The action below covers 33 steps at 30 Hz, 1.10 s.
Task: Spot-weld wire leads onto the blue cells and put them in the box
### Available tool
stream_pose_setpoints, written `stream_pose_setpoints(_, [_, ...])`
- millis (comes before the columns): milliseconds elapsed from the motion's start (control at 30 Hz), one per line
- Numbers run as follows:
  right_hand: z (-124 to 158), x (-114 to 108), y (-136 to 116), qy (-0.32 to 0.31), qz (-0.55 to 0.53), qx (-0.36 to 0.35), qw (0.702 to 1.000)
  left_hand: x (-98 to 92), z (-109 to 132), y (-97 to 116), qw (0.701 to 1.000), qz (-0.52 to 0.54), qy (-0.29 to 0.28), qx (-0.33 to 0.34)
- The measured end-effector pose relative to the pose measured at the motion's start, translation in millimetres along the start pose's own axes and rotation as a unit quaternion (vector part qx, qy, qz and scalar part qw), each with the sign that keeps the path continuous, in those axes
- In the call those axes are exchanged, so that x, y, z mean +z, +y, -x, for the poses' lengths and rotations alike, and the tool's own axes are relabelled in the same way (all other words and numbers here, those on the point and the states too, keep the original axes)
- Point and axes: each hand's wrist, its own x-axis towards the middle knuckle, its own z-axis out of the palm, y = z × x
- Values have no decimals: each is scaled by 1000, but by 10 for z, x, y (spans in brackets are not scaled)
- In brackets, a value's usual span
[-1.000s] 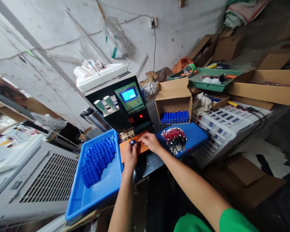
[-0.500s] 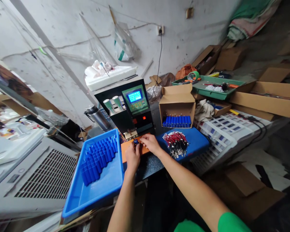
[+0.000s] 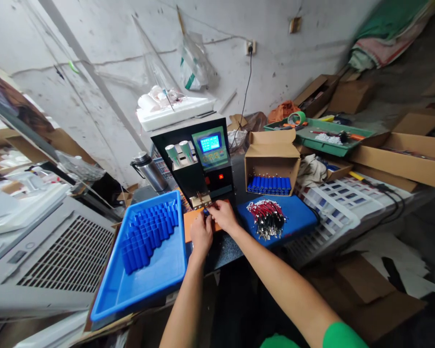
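Note:
My left hand (image 3: 202, 232) is closed on a small blue cylindrical battery cell (image 3: 206, 211), mostly hidden by the fingers. It is just under the electrode tips of a black spot welder (image 3: 217, 192) with a lit screen. Close on its right, my right hand (image 3: 223, 215) has its fingers pinched together at the cell; what they hold is too small to make out. Both hands are over an orange board (image 3: 191, 220). A pile of red and black wire leads (image 3: 266, 217) lies on a blue pad (image 3: 300, 212) to the right.
On the left, a blue tray (image 3: 155, 282) holds rows of blue cells (image 3: 148, 237). An open cardboard box (image 3: 271, 151) with more cells stands behind the leads. A steel flask (image 3: 148, 171) is beside the welder. Farther right are a green tray (image 3: 348, 147) and a white crate (image 3: 333, 212).
The view has shifted slightly, with the welder now a little farther right in the picture. My right hand has moved closer to the electrodes and the cell; my left hand keeps its grip.

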Motion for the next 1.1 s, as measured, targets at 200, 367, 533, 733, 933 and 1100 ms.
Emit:
stream_pose_setpoints(200, [29,21,-69,46,26,5,999,-19,-5,15,1000,18,-7,-3])
stream_pose_setpoints(367, [2,24,-35,45,28,10,999,-32,-1,38,1000,14,-10,-9])
stream_pose_setpoints(533, [-10,22,-25,40,32,9,999,-49,0,65,1000,-8,-18,-12])
stream_pose_setpoints(733, [-13,29,-51,50,44,1,998,-57,-5,85,999,-30,-25,-16])
stream_pose_setpoints(933, [-12,27,-55,51,49,-5,998,-52,0,80,999,-29,-18,-11])
stream_pose_setpoints(1100, [-7,30,-52,52,45,-4,998,-49,-3,69,1000,-14,-14,-5])
